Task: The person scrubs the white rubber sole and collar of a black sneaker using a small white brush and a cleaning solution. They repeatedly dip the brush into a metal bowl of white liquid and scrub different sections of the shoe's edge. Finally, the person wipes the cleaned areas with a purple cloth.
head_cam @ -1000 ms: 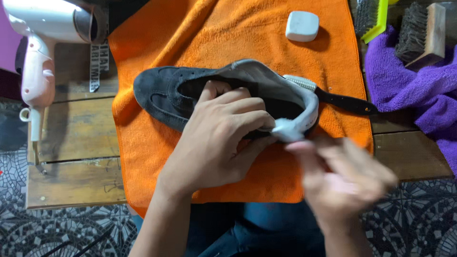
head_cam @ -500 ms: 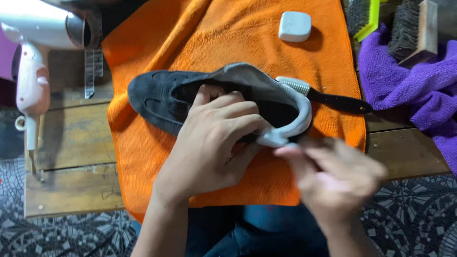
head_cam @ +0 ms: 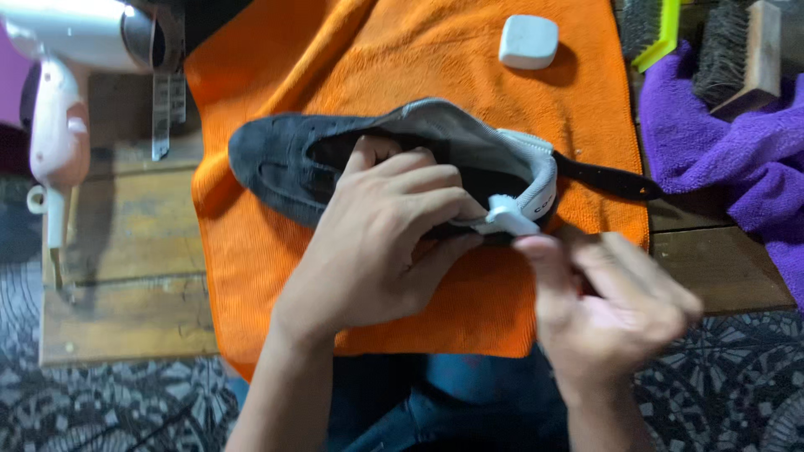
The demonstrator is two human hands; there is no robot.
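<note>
Left hand (head_cam: 381, 243) presses down across the dark suede shoe (head_cam: 335, 159), fingers gripping its opening to pin it on the orange towel (head_cam: 402, 59); right hand (head_cam: 611, 305), blurred, pinches a small white piece (head_cam: 508, 219) against the heel; a white block (head_cam: 528, 40) lies well apart.

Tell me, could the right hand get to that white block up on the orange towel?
Probably yes: the white block lies alone on the orange towel, nothing covering it. The right hand would only need to pass over the dark shoe.
</note>
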